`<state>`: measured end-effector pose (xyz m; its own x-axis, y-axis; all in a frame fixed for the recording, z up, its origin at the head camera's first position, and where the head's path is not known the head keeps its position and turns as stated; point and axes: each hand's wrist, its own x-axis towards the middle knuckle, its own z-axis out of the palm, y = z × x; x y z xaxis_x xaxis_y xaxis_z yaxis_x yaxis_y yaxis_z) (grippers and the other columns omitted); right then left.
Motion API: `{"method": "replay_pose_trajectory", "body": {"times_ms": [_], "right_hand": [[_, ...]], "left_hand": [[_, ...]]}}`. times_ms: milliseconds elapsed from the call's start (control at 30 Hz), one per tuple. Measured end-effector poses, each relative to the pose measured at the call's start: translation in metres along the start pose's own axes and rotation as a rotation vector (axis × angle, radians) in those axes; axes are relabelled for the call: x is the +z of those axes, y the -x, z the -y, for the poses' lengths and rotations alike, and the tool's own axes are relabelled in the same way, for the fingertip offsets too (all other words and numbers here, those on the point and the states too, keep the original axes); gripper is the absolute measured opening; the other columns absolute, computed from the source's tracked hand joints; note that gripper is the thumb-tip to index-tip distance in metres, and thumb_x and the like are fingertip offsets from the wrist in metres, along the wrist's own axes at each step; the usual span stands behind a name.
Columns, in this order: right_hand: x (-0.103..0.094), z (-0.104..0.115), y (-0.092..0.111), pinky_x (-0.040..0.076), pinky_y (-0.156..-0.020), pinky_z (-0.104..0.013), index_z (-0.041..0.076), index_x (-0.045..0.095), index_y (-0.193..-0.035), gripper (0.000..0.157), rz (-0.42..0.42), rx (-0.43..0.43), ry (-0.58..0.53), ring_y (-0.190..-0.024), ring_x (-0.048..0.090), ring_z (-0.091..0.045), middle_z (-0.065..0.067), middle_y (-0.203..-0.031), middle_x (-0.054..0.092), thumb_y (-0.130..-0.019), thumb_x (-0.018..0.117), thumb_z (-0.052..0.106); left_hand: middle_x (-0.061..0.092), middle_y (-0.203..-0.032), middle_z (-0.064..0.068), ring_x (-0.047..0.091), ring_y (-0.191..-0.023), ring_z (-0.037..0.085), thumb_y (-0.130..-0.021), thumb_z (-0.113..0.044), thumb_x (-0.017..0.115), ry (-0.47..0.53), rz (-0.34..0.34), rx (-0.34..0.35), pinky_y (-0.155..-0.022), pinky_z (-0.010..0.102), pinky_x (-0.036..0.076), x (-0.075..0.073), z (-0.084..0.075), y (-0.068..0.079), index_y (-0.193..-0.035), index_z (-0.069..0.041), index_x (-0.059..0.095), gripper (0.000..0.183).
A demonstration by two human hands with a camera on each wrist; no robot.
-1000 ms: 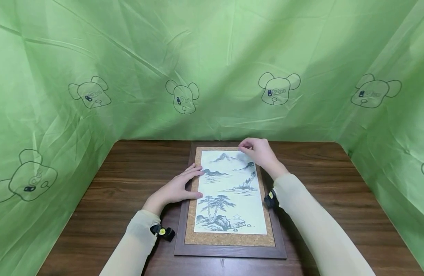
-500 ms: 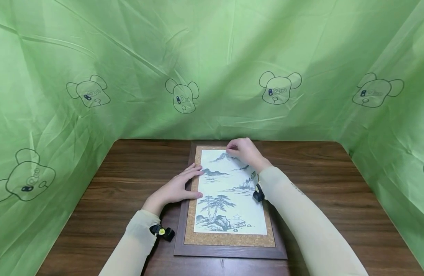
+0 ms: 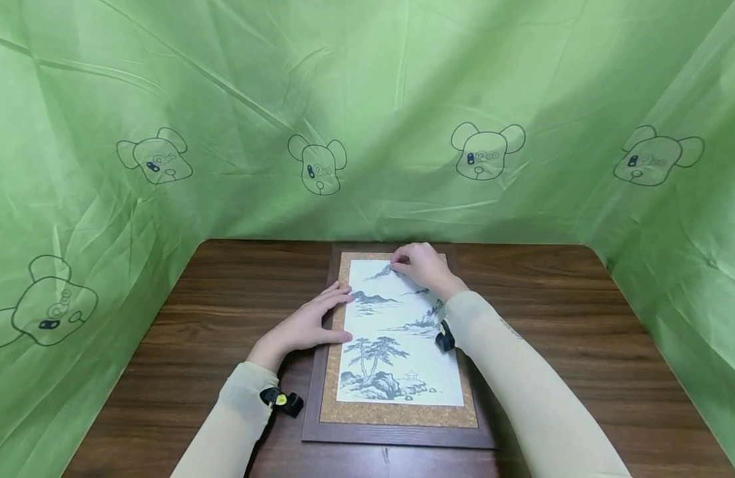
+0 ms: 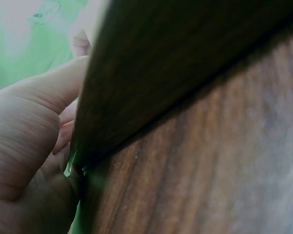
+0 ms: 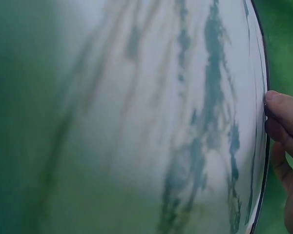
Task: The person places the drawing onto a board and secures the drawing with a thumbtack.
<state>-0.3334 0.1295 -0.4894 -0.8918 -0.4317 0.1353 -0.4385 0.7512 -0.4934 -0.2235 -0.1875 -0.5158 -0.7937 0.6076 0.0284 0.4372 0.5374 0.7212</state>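
Observation:
A white sheet printed with an ink landscape of mountains and pines lies on a cork panel. Around the cork runs a dark wooden frame, flat on the table. My left hand rests at the board's left side, thumb and fingers spread onto the sheet's left edge; in the left wrist view the hand lies against the dark side of the frame. Near the sheet's top edge, my right hand has thumb and forefinger tips together against the paper. Whether anything small sits between those tips is unclear.
The brown wood-grain table extends on both sides of the board. Green cloth with mouse-head drawings hangs behind and at both sides, close to the board's far edge. Each wrist carries a small black camera.
My right hand has moved left along the sheet's top, from near the right corner to about the middle, and barely shifted in the last half second. My left hand and the board stay put.

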Motion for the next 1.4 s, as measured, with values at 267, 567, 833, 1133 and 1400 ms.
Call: {"method": "replay_pose_trajectory", "body": {"times_ms": [267,567,833,1133,1400], "right_hand": [[-0.001,-0.002,-0.002,0.06,-0.095,-0.043,0.017,0.086,-0.103,0.007,0.009,0.018,-0.015,-0.106,0.074,-0.022,0.0,-0.106,0.082,-0.101,0.083,0.022],[-0.001,-0.005,-0.002,0.059,-0.088,-0.043,0.016,0.085,-0.1,0.007,0.032,0.083,-0.1,-0.097,0.072,-0.021,0.001,-0.1,0.08,-0.101,0.082,0.022],[-0.003,-0.006,0.0,0.056,-0.098,-0.047,0.014,0.088,-0.106,0.011,0.025,0.074,-0.079,-0.11,0.069,-0.027,-0.003,-0.109,0.08,-0.103,0.08,0.022],[-0.013,-0.009,0.007,0.057,-0.095,-0.045,0.014,0.088,-0.115,0.016,0.116,0.015,0.003,-0.107,0.067,-0.024,-0.004,-0.112,0.074,-0.105,0.078,0.02],[-0.022,-0.004,0.016,0.053,-0.101,-0.051,0.013,0.081,-0.133,0.027,0.213,-0.067,0.116,-0.119,0.061,-0.03,-0.009,-0.129,0.067,-0.108,0.071,0.02]], "left_hand": [[0.03,-0.179,0.004,0.011,-0.169,0.028,-0.096,-0.042,0.087,0.001,-0.005,-0.005,-0.132,0.061,0.018,-0.001,0.0,0.0,-0.165,-0.012,0.05,0.084],[0.03,-0.18,0.004,0.01,-0.169,0.027,-0.095,-0.042,0.087,0.003,0.003,-0.016,-0.132,0.061,0.018,0.0,0.0,0.0,-0.165,-0.012,0.049,0.085],[0.03,-0.18,0.005,0.01,-0.169,0.028,-0.095,-0.042,0.087,0.005,0.008,-0.008,-0.132,0.061,0.018,0.0,-0.001,-0.001,-0.165,-0.012,0.05,0.084],[0.03,-0.18,0.005,0.01,-0.169,0.028,-0.096,-0.042,0.086,0.015,0.012,-0.002,-0.132,0.062,0.018,0.002,-0.003,-0.003,-0.165,-0.013,0.05,0.083],[0.03,-0.179,0.006,0.011,-0.169,0.029,-0.097,-0.044,0.086,-0.005,0.013,0.003,-0.132,0.063,0.019,0.002,-0.002,-0.003,-0.165,-0.012,0.049,0.084]]}}
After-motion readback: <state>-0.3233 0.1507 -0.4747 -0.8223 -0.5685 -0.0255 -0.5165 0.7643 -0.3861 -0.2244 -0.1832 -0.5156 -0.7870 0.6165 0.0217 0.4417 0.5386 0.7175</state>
